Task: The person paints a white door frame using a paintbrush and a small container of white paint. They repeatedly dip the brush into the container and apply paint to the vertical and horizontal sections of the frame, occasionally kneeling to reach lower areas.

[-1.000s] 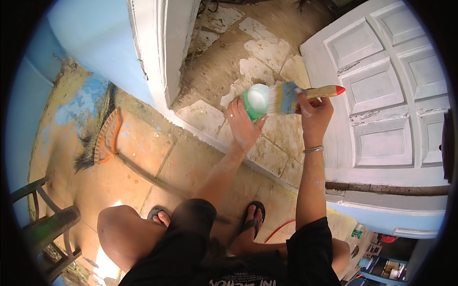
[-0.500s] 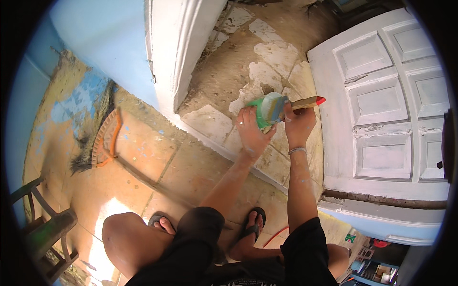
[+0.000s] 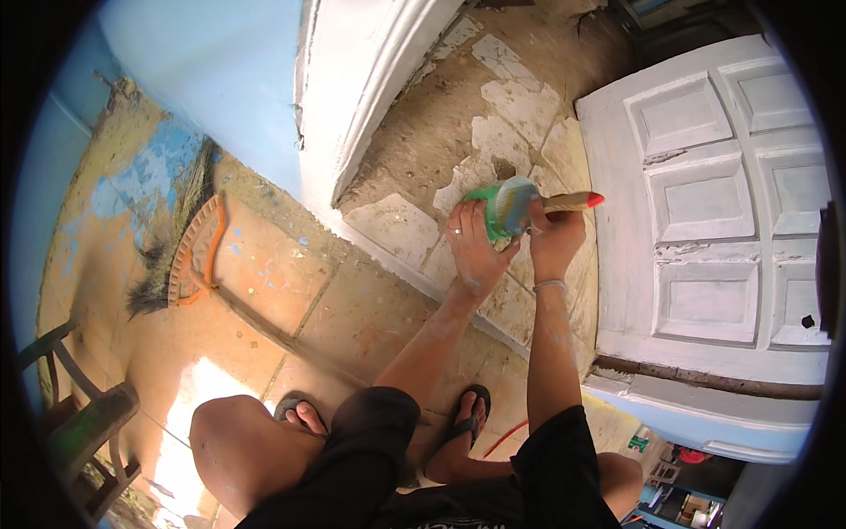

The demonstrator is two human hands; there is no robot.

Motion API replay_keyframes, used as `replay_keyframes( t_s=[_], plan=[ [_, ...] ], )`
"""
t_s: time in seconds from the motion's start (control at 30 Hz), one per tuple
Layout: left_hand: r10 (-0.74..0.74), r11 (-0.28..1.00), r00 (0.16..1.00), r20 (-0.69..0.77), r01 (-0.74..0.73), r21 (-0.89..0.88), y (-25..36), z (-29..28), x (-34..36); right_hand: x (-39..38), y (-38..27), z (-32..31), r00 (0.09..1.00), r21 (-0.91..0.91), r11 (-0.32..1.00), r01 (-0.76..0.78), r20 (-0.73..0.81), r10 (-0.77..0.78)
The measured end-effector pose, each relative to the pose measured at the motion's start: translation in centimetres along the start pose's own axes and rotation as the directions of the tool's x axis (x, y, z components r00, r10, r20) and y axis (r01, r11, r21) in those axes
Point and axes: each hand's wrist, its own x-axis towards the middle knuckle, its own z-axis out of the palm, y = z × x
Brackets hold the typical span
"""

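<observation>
Loading the brush point(image 3: 527, 204) at the cup point(image 3: 479, 199), apparently: left grip point(image 3: 474, 249) curled round cup, right grip point(image 3: 555, 245) closed on brush handle, both above far floor point(image 3: 392, 226), left of door point(image 3: 705, 201); bristle depth unclear; next move likely calls for lifting brush clear, cup steady

The cup point(image 3: 485, 212) is green. The paintbrush point(image 3: 566, 203) has a brown handle with a red tip; its blurry band looks blue-grey. The door point(image 3: 630, 291) is white with a pattern of boxes. The wall point(image 3: 207, 88) is light blue. Blue specks dot the tan floor point(image 3: 278, 304). The broom point(image 3: 196, 251) is orange and black.
</observation>
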Motion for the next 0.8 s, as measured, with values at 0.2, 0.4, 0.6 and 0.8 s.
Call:
replay_keyframes(
  t_s=[0.2, 0.4, 0.6, 0.8],
  plan=[
    [-0.049, 0.998, 0.997, 0.051, 0.047, 0.045, 0.5, -0.7, 0.2, -0.3, -0.7, -3.8, 0.988, 0.337, 0.941, 0.015, -0.149, 0.038],
    [-0.083, 0.997, 0.996, 0.045, 0.083, -0.005, 0.8, -1.1, 0.4, -1.8, -2.8, -5.9, 0.957, 0.470, 0.873, 0.131, -0.289, 0.011],
    [-0.126, 0.990, 0.990, 0.058, 0.129, -0.052, 0.9, -1.6, 0.8, -4.3, -2.5, -2.9, 0.963, 0.257, 0.953, 0.160, -0.253, -0.093],
    [-0.107, 0.991, 0.992, 0.066, 0.112, -0.074, 0.9, -1.9, 1.6, -4.8, -2.3, -2.3, 0.973, 0.263, 0.954, 0.144, -0.213, -0.089]
  ],
)
